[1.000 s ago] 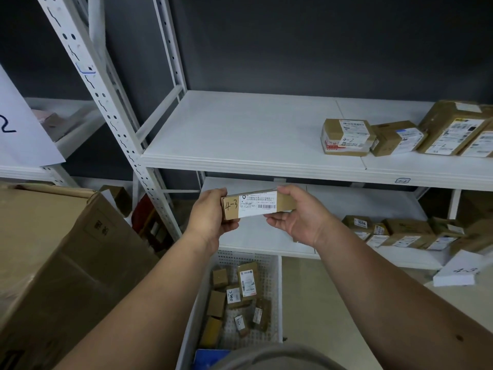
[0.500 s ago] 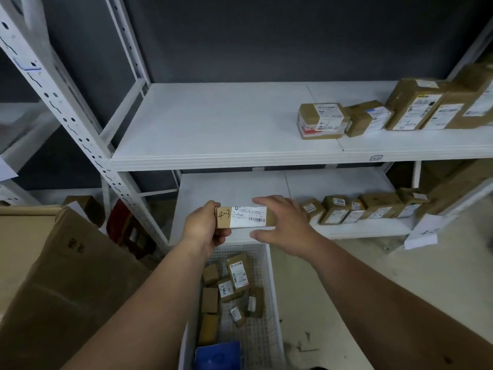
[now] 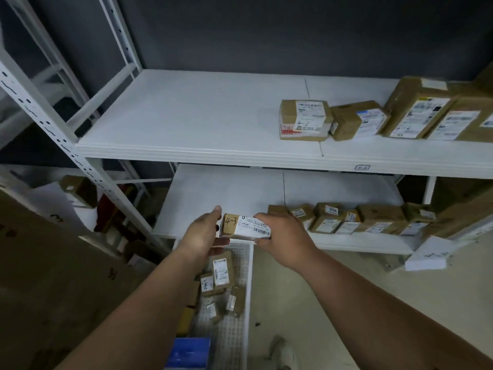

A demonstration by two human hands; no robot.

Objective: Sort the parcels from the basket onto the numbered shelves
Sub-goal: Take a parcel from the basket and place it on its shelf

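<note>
brown parcel (image 3: 244, 227) with white label; white shelves (image 3: 202, 121); white perforated basket (image 3: 234, 332); dark grey wall (image 3: 266, 33).

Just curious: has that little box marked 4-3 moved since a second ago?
Yes. The 4-3 parcel has dropped from the upper shelf's front edge to the lower shelf.

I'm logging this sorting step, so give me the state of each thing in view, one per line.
4-3 parcel: held in the air in front of the lower shelf, label up.
Left hand: grips the parcel's left end.
Right hand: grips its right end.
Basket: on the floor, small parcels inside.
Upper shelf: boxes only at its right.
Lower shelf: row of boxes along its right front.
</note>
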